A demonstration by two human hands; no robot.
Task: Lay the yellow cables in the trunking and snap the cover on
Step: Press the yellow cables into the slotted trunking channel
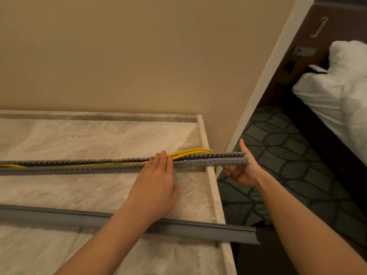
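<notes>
A long grey slotted trunking lies across the marble table, its right end jutting past the table edge. Yellow cables run inside it and bulge up out of the far side near the right end. My left hand lies flat on the trunking with straight fingers pressing the cables down. My right hand is at the trunking's overhanging end, palm against it with the thumb up. The grey cover lies loose on the table nearer me, under my left forearm.
The marble table has a raised rim on its right side. A beige wall stands behind. To the right are patterned carpet and a bed with white bedding.
</notes>
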